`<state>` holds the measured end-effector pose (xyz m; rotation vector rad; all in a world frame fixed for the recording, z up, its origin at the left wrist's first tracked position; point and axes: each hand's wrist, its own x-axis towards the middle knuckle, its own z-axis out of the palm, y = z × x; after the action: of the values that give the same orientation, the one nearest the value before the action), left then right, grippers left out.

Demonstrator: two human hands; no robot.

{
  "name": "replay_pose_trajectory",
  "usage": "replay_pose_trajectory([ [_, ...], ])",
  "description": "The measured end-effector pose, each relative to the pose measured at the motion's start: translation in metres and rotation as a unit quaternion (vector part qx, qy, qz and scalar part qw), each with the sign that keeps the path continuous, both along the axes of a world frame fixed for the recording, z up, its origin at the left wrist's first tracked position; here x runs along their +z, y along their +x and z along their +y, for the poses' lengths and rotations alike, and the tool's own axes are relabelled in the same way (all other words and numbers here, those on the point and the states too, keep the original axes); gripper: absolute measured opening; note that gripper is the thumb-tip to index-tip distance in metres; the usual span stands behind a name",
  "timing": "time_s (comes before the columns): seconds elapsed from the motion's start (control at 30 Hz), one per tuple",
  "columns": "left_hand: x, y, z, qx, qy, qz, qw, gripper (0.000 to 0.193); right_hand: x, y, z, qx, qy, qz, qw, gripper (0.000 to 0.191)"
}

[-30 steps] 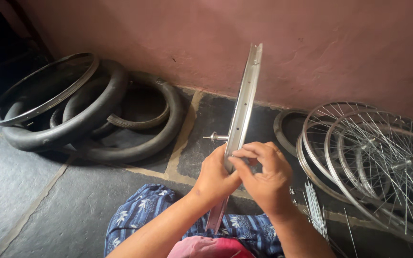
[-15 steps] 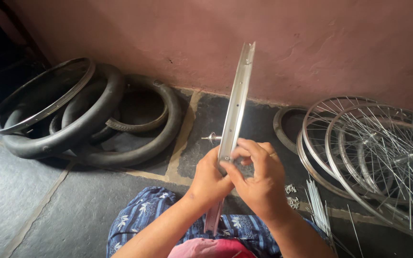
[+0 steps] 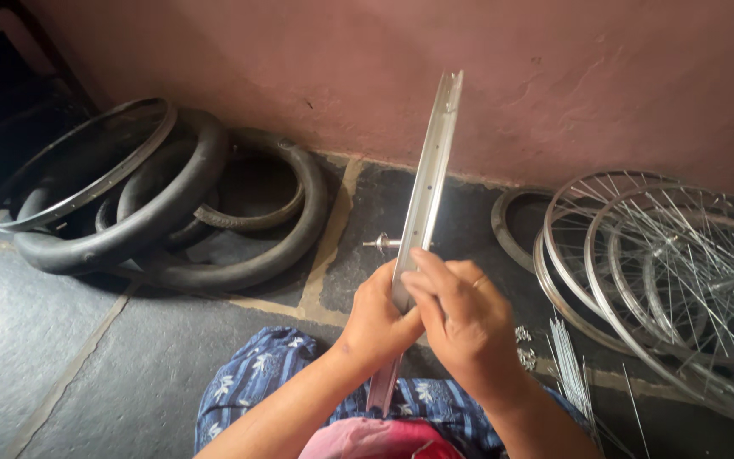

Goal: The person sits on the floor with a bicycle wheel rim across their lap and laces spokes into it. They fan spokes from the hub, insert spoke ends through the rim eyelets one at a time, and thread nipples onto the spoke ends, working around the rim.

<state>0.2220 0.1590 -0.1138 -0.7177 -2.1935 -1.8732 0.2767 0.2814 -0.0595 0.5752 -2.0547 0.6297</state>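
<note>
Both hands closed in a grip on a bare wheel rim (image 3: 425, 200) stood on edge above the lap.

Left hand (image 3: 377, 323) and right hand (image 3: 460, 327) clasped round the rim's lower stretch, fingers overlapping, contact point hidden. Rim thin, silvery metal, drilled with small holes, rising toward the pink plastered wall (image 3: 511, 76); lower end lost behind a patterned blue garment (image 3: 248, 382). Hub axle (image 3: 381, 244) poking out left of the rim, mostly hidden. Open dark stone floor (image 3: 36, 340) to the left. Black rubber tyres (image 3: 172, 212) heaped by the wall, crowding that edge. Spoked wheels (image 3: 664, 272) stacked right, cut off at frame edge; loose spokes (image 3: 567, 357) just beside them.
</note>
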Motion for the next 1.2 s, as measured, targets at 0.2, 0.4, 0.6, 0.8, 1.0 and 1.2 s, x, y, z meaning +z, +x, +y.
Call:
replay_pose_trajectory([
  [0.2, -0.002, -0.003, 0.001, -0.026, 0.026, 0.044, 0.998, 0.03, 0.001, -0.001, -0.002, 0.029, -0.013, 0.022, 0.999, 0.059],
  [0.4, -0.005, -0.001, 0.004, 0.007, 0.0, 0.009, 1.0, 0.03, -0.001, -0.003, -0.004, -0.02, 0.0, 0.054, 0.998, 0.047],
  [0.6, -0.001, 0.0, -0.001, 0.004, 0.015, 0.041, 0.999, 0.034, -0.006, 0.001, -0.001, 0.01, 0.0, 0.022, 1.0, 0.05],
  [0.8, -0.001, 0.001, -0.001, 0.005, -0.001, 0.026, 1.0, 0.03, -0.007, -0.004, -0.005, -0.006, 0.011, 0.06, 0.998, 0.041],
  [1.0, -0.004, 0.004, -0.005, 0.004, -0.008, 0.014, 1.0, 0.03, -0.008, 0.005, -0.004, 0.002, -0.008, 0.022, 1.0, 0.038],
  [1.2, -0.01, 0.002, -0.011, -0.027, 0.026, -0.002, 0.999, 0.032, -0.041, -0.021, 0.018, 0.079, -0.165, -0.005, 0.983, 0.04],
])
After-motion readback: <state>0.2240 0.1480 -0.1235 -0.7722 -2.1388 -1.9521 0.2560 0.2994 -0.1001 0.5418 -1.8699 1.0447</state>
